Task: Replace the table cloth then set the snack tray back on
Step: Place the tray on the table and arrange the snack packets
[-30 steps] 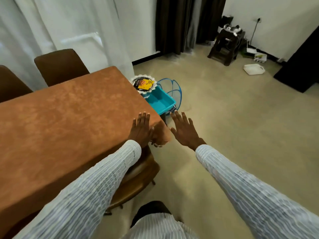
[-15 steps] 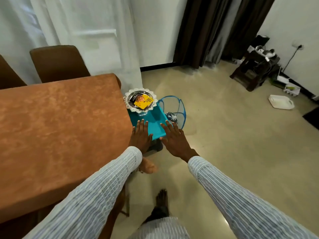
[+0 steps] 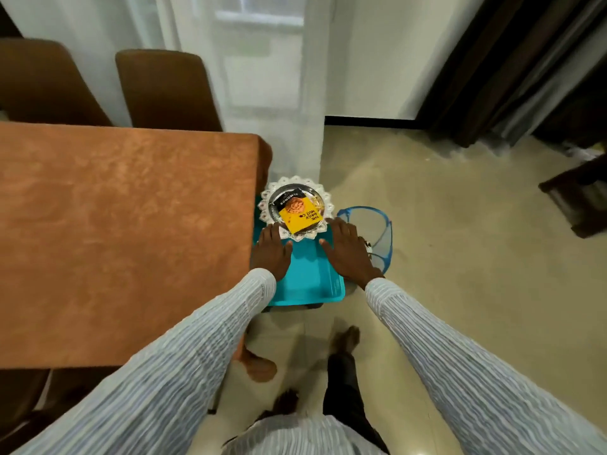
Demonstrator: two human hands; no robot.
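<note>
Item: snack tray point(image 3: 296, 207), round, with a white scalloped rim and a dark centre that carried a yellow nut packet point(image 3: 299, 216). It stood on a teal bin point(image 3: 308, 280) on the floor, just beside the counter point(image 3: 124, 231), which wore a rust-brown table cloth point(image 3: 98, 192). We recorded the left hand point(image 3: 271, 254) and right hand point(image 3: 348, 251) flanking its near edge, both about equally close, tray lying directly ahead. Each grip was spread and empty, fingertips at the rim; contact we could not confirm.
</note>
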